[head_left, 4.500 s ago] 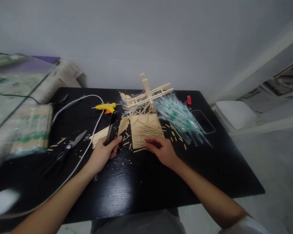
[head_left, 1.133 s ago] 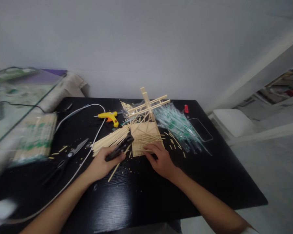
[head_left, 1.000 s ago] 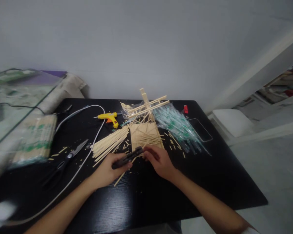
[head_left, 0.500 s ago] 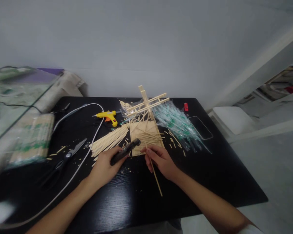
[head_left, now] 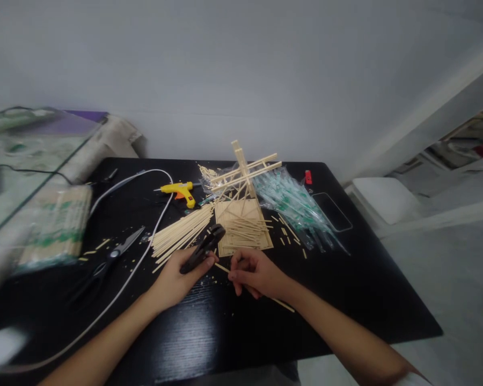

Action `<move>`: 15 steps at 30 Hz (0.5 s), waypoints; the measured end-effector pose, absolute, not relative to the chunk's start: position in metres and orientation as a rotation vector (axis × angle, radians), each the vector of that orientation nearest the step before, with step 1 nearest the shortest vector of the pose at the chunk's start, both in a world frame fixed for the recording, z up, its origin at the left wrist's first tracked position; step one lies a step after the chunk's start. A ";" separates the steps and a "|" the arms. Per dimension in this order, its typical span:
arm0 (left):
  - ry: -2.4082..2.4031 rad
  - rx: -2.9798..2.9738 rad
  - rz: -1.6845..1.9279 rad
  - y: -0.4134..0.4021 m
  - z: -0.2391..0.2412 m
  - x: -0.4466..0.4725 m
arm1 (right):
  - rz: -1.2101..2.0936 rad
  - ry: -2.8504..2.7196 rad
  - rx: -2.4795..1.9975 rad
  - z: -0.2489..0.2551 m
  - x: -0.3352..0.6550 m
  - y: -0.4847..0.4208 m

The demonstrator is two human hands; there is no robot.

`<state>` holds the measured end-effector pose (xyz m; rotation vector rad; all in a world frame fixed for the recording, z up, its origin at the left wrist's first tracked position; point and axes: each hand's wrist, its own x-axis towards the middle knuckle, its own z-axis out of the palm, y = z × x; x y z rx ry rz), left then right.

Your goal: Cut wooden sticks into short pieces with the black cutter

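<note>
My left hand [head_left: 172,283] is closed around a black hand tool [head_left: 201,250] that looks like pliers, its head pointing up and away. My right hand [head_left: 260,273] pinches a thin wooden stick [head_left: 284,305], which slants across the palm. The stick's left end reaches the fingertips of my left hand; whether they touch it I cannot tell. Just beyond both hands is a square wooden base [head_left: 224,214] with loose sticks lying across it. Behind it rises a frame of sticks [head_left: 245,172] with crossed bars, like a windmill.
A fan of loose sticks [head_left: 181,230] and a yellow glue gun [head_left: 181,192] lie left of the base. Black scissors [head_left: 115,254] and a white cable [head_left: 133,273] are further left. To the right are plastic wrappers [head_left: 292,201], a red item [head_left: 308,177] and a phone-like slab [head_left: 332,210].
My right hand has drawn nearer to me, and the stick has swung from steep to flatter, its near end moving right. My left hand's tool has tilted more upright.
</note>
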<state>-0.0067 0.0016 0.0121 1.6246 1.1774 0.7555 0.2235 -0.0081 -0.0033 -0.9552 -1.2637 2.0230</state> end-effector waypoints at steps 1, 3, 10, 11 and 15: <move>1.175 1.633 0.748 0.001 0.013 -0.007 | 2.034 -1.262 -0.951 -0.004 0.224 -0.008; 1.178 1.666 0.700 0.001 0.013 -0.008 | 2.065 -1.242 -0.933 -0.005 0.224 -0.007; 1.229 1.676 0.753 0.005 0.009 -0.010 | 2.261 -0.822 -0.619 -0.001 0.237 0.002; 1.236 1.664 0.774 0.006 0.009 -0.010 | 2.214 -0.797 -0.613 0.000 0.239 0.004; 1.262 1.637 0.803 0.006 0.007 -0.009 | 2.043 -0.909 -0.696 0.003 0.242 0.005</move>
